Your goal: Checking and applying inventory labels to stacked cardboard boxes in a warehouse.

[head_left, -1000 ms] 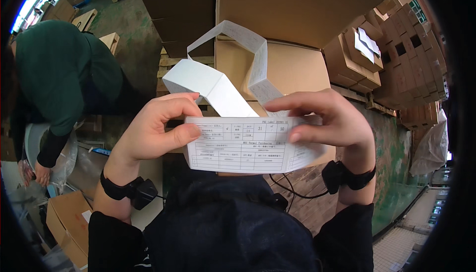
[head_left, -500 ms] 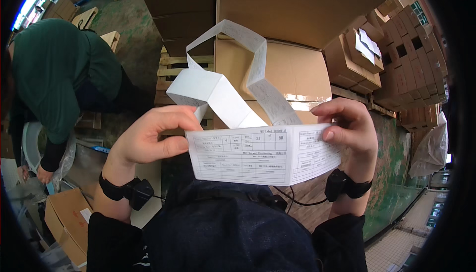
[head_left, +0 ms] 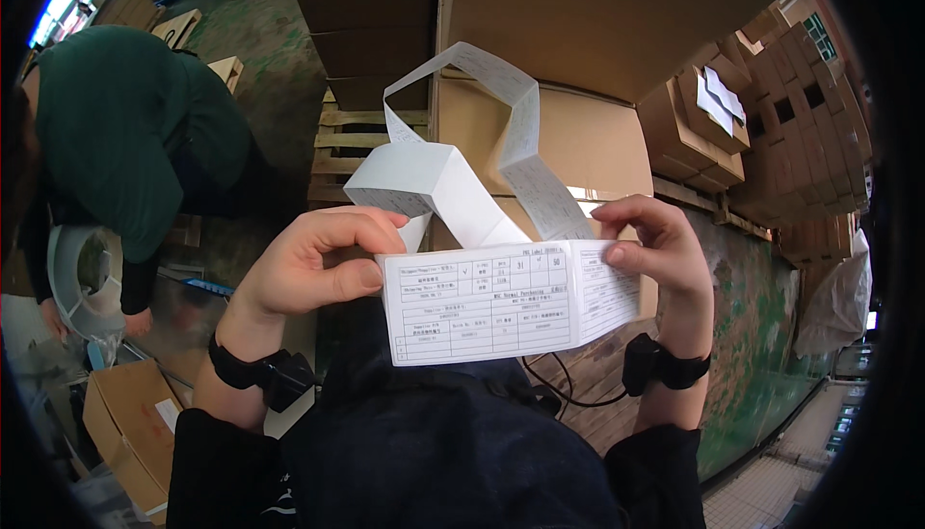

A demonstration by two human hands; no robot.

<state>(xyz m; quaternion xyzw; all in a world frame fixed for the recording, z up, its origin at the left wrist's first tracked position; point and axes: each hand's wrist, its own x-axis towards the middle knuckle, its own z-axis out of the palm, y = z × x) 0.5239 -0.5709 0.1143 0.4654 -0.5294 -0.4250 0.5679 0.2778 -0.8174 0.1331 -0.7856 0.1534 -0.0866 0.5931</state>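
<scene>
A long strip of white printed labels (head_left: 482,307), creased between one label and another, is stretched in front of me. My left hand (head_left: 313,264) pinches its left edge between thumb and fingers. At the right, my right hand (head_left: 660,257) grips the strip in the same way, just past a fold. The front labels face me with their printed tables. Beyond them the rest of the strip loops up and back in a loose ring, showing blank and printed sides. Black bands with small boxes sit on both wrists.
Large cardboard boxes (head_left: 549,134) stand ahead on wooden pallets (head_left: 342,144). More boxes with papers (head_left: 718,95) on top are at the right. To my left, a person in a green top (head_left: 116,134) bends over a pale ring-shaped roll (head_left: 72,278). A carton (head_left: 135,433) lies lower left.
The strip has shifted slightly right in the view, and its front left label turns more squarely towards me. My left hand moves right with it; my right hand has come slightly left.
</scene>
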